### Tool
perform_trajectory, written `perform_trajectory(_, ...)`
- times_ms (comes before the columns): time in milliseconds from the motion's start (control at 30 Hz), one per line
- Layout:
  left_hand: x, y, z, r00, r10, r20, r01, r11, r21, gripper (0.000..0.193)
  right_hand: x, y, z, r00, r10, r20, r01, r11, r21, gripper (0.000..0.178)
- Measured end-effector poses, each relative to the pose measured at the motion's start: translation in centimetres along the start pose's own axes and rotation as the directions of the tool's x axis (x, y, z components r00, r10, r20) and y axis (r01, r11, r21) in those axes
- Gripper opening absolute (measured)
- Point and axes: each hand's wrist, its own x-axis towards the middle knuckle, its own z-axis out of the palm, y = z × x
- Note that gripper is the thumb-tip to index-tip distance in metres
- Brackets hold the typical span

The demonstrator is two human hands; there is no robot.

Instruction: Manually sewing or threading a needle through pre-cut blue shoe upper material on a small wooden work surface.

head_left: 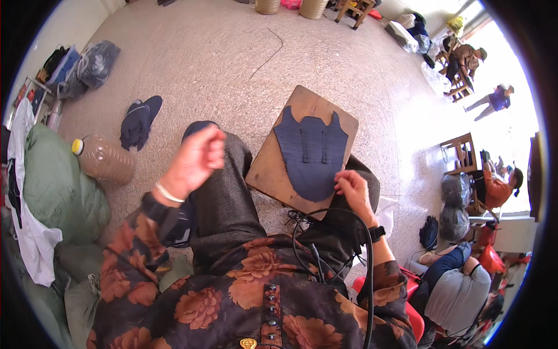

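Observation:
A dark navy cut cloth panel (314, 154) lies flat on a wooden board (266, 166) by my knees. It has two pointed upper corners, a rounded lower end and two narrow upright strips in its middle. My right hand (354, 192) is at the panel's lower right edge, fingertips pinched together; whatever is between them is too small to make out. Raised over my left knee, my left hand (197, 160) is apart from the panel, its fingers curled in. Anything inside that hand is hidden.
A black cable (370, 273) loops across my lap. On the floor to the left are a dark cloth bundle (139, 122), a plastic jug with a yellow cap (107, 158) and green sacks (58, 180). Several people sit or stand at right, one in grey (456, 296) close by.

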Motion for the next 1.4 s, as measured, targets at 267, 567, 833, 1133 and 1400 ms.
perform_trajectory(267,7.5,-11.0,8.8,0.948,-0.299,0.11,0.278,0.945,0.172,0.022,-4.7,0.0,0.0,0.975,0.004,0.222,-0.021,0.997,0.073,0.016)
perform_trajectory(567,8.6,-14.8,9.4,0.818,0.145,0.557,-0.515,-0.248,0.82,0.018,-7.4,-0.1,-4.5,0.999,-0.043,-0.03,0.044,0.998,0.051,0.016)
perform_trajectory(833,9.1,-13.4,8.6,0.837,0.044,0.545,-0.52,-0.242,0.819,0.021,-10.5,-1.6,-5.7,0.979,-0.186,-0.09,0.109,0.836,-0.538,0.007)
perform_trajectory(1133,9.4,-12.1,7.4,0.838,0.017,0.546,-0.523,-0.263,0.811,0.023,-9.3,0.0,-2.9,0.872,-0.344,0.349,0.476,0.42,-0.773,0.037)
perform_trajectory(1400,8.9,-12.3,7.7,0.838,0.024,0.545,-0.521,-0.262,0.812,0.021,-12.8,5.1,-4.0,0.854,-0.445,0.27,0.463,0.413,-0.784,0.032)
